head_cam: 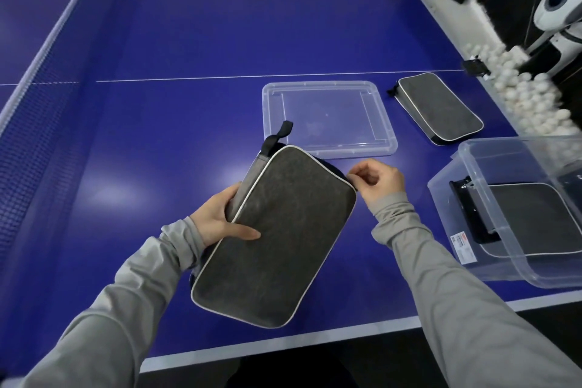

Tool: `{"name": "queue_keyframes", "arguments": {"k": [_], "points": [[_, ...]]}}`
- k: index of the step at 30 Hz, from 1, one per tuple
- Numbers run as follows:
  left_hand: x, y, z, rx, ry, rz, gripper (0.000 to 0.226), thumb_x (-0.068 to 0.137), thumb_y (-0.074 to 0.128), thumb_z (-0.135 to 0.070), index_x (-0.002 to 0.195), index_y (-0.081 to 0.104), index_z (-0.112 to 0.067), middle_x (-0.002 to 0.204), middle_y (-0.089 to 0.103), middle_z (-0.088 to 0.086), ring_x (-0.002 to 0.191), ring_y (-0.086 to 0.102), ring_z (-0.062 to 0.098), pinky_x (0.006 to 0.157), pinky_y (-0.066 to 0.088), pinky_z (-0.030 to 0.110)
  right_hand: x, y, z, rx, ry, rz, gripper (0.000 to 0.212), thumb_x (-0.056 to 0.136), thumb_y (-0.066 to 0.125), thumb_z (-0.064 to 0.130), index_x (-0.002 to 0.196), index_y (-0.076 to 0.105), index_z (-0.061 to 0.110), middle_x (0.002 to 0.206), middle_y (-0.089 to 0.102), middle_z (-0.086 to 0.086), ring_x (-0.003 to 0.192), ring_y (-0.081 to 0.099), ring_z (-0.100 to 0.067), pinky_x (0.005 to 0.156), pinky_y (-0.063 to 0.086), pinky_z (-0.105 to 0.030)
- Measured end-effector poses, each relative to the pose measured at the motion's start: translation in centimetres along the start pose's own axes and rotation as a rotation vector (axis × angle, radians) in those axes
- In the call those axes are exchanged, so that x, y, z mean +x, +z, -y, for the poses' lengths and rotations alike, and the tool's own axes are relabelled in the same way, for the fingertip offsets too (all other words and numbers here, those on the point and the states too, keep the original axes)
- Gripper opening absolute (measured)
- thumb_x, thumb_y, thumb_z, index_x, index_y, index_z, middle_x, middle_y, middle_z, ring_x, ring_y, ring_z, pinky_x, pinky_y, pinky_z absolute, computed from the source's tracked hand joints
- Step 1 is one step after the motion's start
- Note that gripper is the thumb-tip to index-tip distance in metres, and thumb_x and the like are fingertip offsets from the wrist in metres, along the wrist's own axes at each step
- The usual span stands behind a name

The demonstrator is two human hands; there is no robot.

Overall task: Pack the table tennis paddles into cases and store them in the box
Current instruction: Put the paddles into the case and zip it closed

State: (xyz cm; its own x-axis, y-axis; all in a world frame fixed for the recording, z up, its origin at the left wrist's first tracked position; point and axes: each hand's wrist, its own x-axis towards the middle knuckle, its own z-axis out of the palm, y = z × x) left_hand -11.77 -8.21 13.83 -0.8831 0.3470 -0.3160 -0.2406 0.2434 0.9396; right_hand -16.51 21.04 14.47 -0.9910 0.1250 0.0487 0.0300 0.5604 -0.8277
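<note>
The grey paddle case (pixel 277 230) is held tilted just above the blue counter (pixel 189 41), the left hand (pixel 220 217) gripping its long edge while the right hand (pixel 374 181) pinches at its far corner, probably the zip pull. One case (pixel 535 217) already lies in the clear box (pixel 472 173); another (pixel 441 109) waits beside the lid (pixel 267 110). Roughly a third done, I'd say.

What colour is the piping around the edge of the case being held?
White, edging the dark grey held case; it shows clearly in the head view.
</note>
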Motion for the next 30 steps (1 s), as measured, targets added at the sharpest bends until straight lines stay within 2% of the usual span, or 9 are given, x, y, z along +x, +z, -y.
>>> {"name": "queue_keyframes", "arguments": {"k": [3,7,10,13,16,18,21,27,30], "points": [[0.2,0.0,-0.4,0.100,0.005,-0.008,0.073,0.051,0.084,-0.016,0.117,0.053,-0.022,0.107,0.067,0.002,0.099,0.065,0.016,0.087,0.052,0.031,0.4,0.0,0.3,-0.041,0.076,0.026,0.011,0.076,0.068,0.001,0.078,0.063,0.011,0.068,0.065,-0.008,0.066,0.063,-0.026,0.078,0.056,-0.040],[0.3,0.1,-0.5,0.236,-0.021,-0.023,0.078,0.051,0.083,-0.024,0.121,0.049,-0.021,0.111,0.065,0.003,0.103,0.062,0.021,0.095,0.048,0.042,0.6,0.8,1.9,-0.128,0.086,-0.015,0.018,0.075,0.067,0.005,0.091,0.065,0.015,0.060,0.062,-0.002,0.068,0.061,-0.023,0.083,0.051,-0.036],[0.7,0.7,-0.8,0.385,-0.043,-0.010,0.080,0.050,0.081,-0.033,0.122,0.048,-0.025,0.110,0.064,-0.001,0.102,0.060,0.019,0.095,0.047,0.035,0.7,2.1,4.7,-0.113,0.007,-0.058,0.017,0.074,0.065,0.006,0.088,0.067,0.014,0.064,0.064,-0.006,0.069,0.062,-0.024,0.080,0.052,-0.033],[1.1,1.5,-0.6,0.506,-0.050,0.011,0.079,0.055,0.085,-0.028,0.124,0.047,-0.024,0.103,0.063,-0.004,0.095,0.060,0.017,0.087,0.046,0.025,0.2,3.8,7.4,-0.063,-0.104,-0.073,0.014,0.071,0.065,0.004,0.082,0.068,0.012,0.063,0.064,-0.003,0.066,0.064,-0.025,0.075,0.050,-0.030],[1.4,1.9,-0.4,0.562,-0.080,-0.013,0.077,0.060,0.085,-0.025,0.126,0.044,-0.026,0.099,0.063,-0.003,0.091,0.060,0.018,0.084,0.048,0.026,-1.0,5.2,8.6,-0.060,-0.198,-0.075,0.012,0.070,0.067,0.001,0.079,0.068,0.008,0.060,0.061,0.000,0.063,0.063,-0.024,0.070,0.046,-0.027],[1.6,2.0,-0.2,0.578,-0.098,-0.037,0.077,0.060,0.084,-0.026,0.125,0.043,-0.027,0.096,0.063,-0.001,0.089,0.060,0.019,0.080,0.047,0.026,-1.5,5.8,8.7,-0.044,-0.204,-0.070,0.012,0.071,0.067,0.000,0.081,0.068,0.007,0.059,0.058,0.004,0.059,0.059,-0.019,0.068,0.046,-0.027],[1.5,2.0,0.0,0.570,-0.102,-0.074,0.073,0.060,0.084,-0.027,0.121,0.044,-0.029,0.088,0.062,-0.003,0.082,0.059,0.019,0.076,0.047,0.026,-1.8,6.1,8.5,-0.005,-0.153,-0.047,0.009,0.072,0.068,0.003,0.079,0.067,0.008,0.065,0.067,-0.003,0.054,0.051,-0.012,0.067,0.045,-0.023],[1.1,2.0,1.1,0.450,-0.066,-0.133,0.067,0.060,0.085,-0.025,0.116,0.048,-0.031,0.093,0.065,-0.006,0.088,0.062,0.019,0.082,0.048,0.028,-1.0,6.3,8.1,0.093,-0.064,-0.024,0.002,0.076,0.068,0.005,0.076,0.067,0.004,0.073,0.070,-0.009,0.058,0.053,-0.012,0.059,0.040,-0.005],[1.2,1.7,1.5,0.382,-0.061,-0.165,0.065,0.059,0.086,-0.025,0.112,0.048,-0.032,0.094,0.065,-0.005,0.090,0.061,0.019,0.084,0.047,0.030,-0.8,6.5,8.1,0.113,-0.095,-0.021,0.004,0.077,0.069,0.008,0.077,0.066,0.005,0.072,0.067,-0.004,0.059,0.052,-0.012,0.061,0.041,-0.007]]}}
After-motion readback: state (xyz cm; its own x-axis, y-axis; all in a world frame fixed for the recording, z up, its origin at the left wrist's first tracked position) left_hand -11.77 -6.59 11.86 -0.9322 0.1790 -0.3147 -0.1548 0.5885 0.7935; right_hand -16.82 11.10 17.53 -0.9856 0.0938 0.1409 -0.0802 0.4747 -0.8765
